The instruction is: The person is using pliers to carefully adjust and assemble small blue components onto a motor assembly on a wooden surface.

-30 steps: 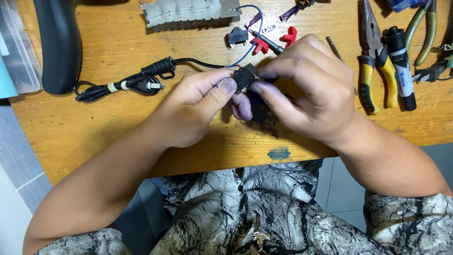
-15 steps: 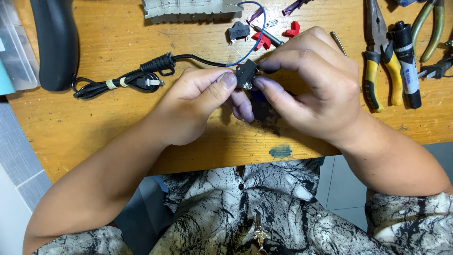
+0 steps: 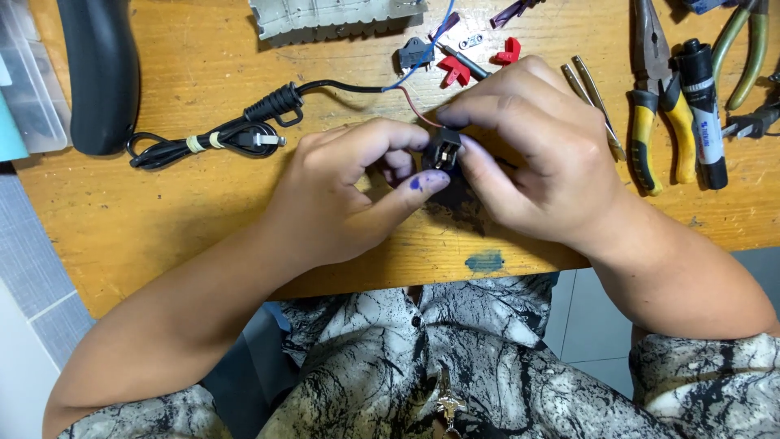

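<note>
One camera only, worn on the head, looks almost straight down from close range. It faces the near edge of the wooden counter (image 3: 162, 236), with both forearms entering from below and the patterned shirt (image 3: 455, 366) filling the bottom.

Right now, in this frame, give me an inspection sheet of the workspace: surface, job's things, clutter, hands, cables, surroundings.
Surface: wooden table, scratched, with a dark stain near the front edge.
Job's things: small black switch part, pinched between both hands just above the table.
Clutter: yellow-handled pliers, green-handled pliers, a pen-shaped tool, tweezers, red plastic pieces, a grey ridged block.
Hands: left hand and right hand both grip the part with their fingertips.
Cables: bundled black power cord; thin blue and red wires run toward the part.
Surroundings: black curved casing, clear plastic box, tiled floor.
</note>
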